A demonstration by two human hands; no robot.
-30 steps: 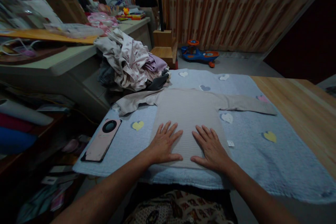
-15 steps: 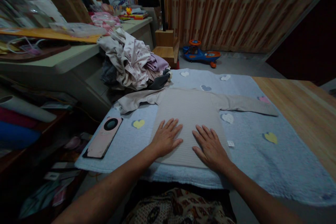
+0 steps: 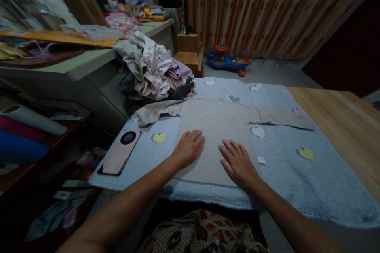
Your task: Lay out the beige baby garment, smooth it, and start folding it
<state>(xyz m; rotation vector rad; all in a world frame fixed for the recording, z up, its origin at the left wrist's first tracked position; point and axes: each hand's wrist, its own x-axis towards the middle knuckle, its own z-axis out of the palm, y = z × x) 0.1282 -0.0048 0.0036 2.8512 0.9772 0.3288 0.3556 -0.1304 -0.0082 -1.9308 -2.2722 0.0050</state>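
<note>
Two hands were counted, the left hand (image 3: 188, 149) and the right hand (image 3: 238, 165), both on one long-sleeved knit top (image 3: 215, 126). Beneath it, one blue fleece blanket (image 3: 311, 182) was seen, bearing seven hearts: three white hearts (image 3: 258, 132), two yellow hearts (image 3: 306, 153), one pink heart (image 3: 298, 111) and one blue heart (image 3: 233, 98). One phone (image 3: 119, 152) was seen left of the top, one small white tag (image 3: 261, 160) right of it, and three rolls (image 3: 20, 134) at the left edge.

Dim, shadowy room, edges wide-angle bowed.
</note>
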